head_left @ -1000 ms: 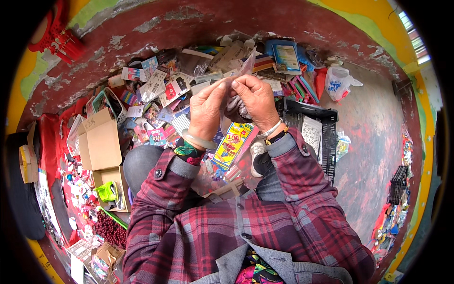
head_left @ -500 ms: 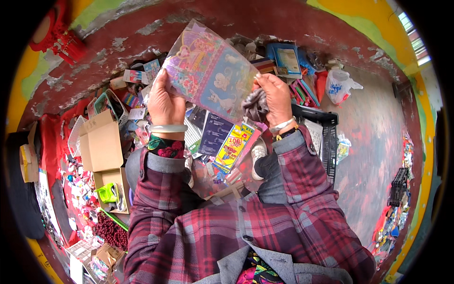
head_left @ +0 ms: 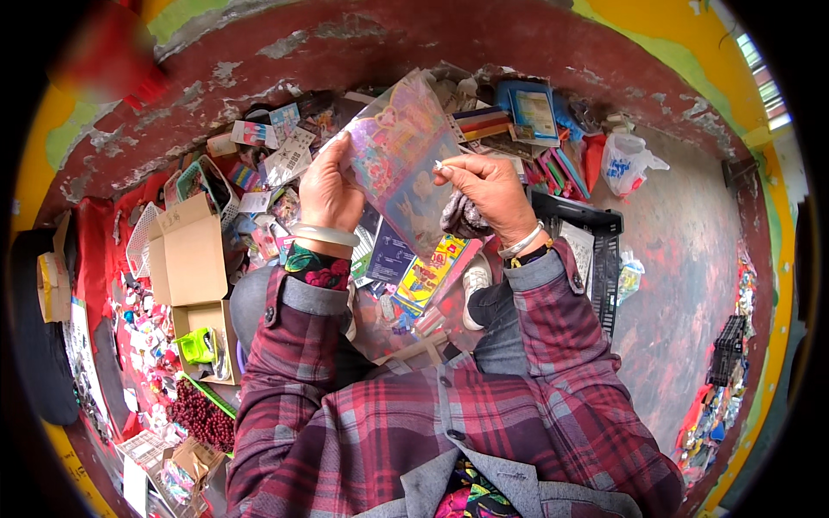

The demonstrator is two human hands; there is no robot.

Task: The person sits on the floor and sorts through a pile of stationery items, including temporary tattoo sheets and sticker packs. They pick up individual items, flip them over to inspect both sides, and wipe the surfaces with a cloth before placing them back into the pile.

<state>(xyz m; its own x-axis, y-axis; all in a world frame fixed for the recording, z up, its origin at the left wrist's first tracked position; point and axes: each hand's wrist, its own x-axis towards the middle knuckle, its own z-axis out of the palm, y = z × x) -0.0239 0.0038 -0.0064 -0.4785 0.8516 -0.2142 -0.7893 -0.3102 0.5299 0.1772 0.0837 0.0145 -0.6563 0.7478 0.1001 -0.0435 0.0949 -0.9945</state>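
My left hand (head_left: 332,194) is closed on the left edge of a clear plastic sleeve with a colorful cartoon sheet (head_left: 393,147), pink and purple with pale blue shapes. The sleeve is tilted and shiny in the light. Over its right part is my right hand (head_left: 496,194), with thumb and forefinger pinched together. A crumpled grey cloth (head_left: 465,217) is tucked under its other fingers. Something small and pale shows at the pinched fingertips, too small to name. Below the sleeve lie a dark blue printed card (head_left: 390,259) and a yellow printed packet (head_left: 427,281).
An open cardboard box (head_left: 192,259) stands at left, near a white basket (head_left: 226,194). A black crate (head_left: 606,224) sits right of my legs, with a white plastic bag (head_left: 629,162) beyond it. Books and stationery (head_left: 488,121) are heaped along the peeling red wall (head_left: 345,43).
The sleeve has come lower and turned more upright, and my left hand has shifted right. My right fingertips have left the sleeve's right corner and now sit in front of it.
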